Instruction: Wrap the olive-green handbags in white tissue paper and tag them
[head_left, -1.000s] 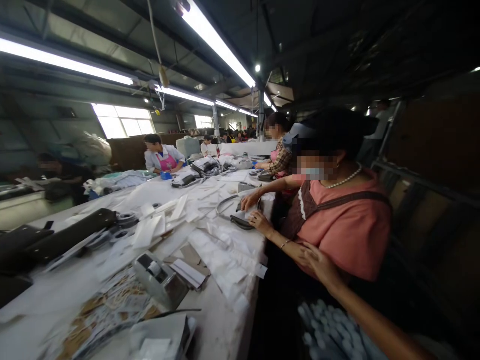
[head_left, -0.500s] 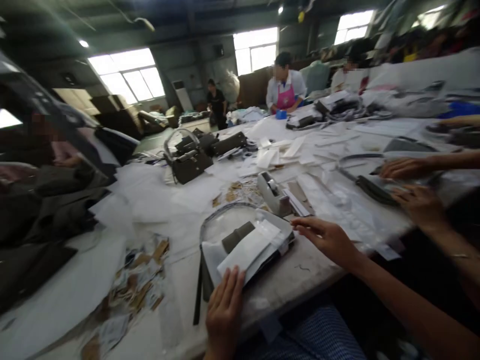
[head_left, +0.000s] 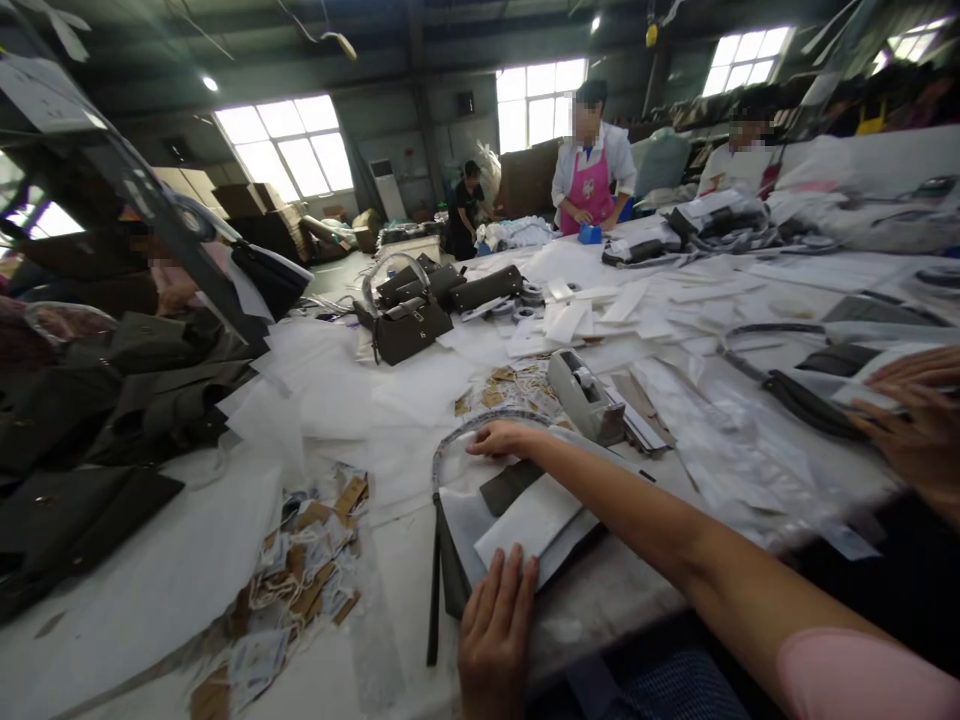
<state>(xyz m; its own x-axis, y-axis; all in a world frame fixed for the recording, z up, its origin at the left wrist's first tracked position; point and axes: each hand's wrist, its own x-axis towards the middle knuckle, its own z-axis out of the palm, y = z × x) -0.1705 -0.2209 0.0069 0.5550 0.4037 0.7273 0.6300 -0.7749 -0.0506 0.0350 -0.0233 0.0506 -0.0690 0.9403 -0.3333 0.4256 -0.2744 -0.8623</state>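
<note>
A dark olive handbag [head_left: 451, 562] lies on its side in front of me. White wrapping sheets [head_left: 529, 520] and a folded olive piece [head_left: 510, 486] rest on it. Its wrapped handle [head_left: 439, 455] arches toward the far left. My left hand [head_left: 496, 625] presses flat fingers on the near edge of the white sheets. Across the bag stretches my right arm, with my right hand [head_left: 504, 440] above the space inside the handle. Its fingers point left, loosely bent, and I see nothing in them. Behind the bag stands a grey tape dispenser [head_left: 583, 397].
Paper tags with strings [head_left: 307, 560] lie in a heap at left, more tags [head_left: 517, 388] behind the bag. Finished handbags [head_left: 409, 325] stand farther back. Dark bags [head_left: 82, 530] fill the left side. A co-worker's hands [head_left: 915, 400] handle another bag at right.
My right hand has moved left from beside the bag's right end and tape dispenser to over the handle. My left hand stays on the sheets. The view has shifted slightly.
</note>
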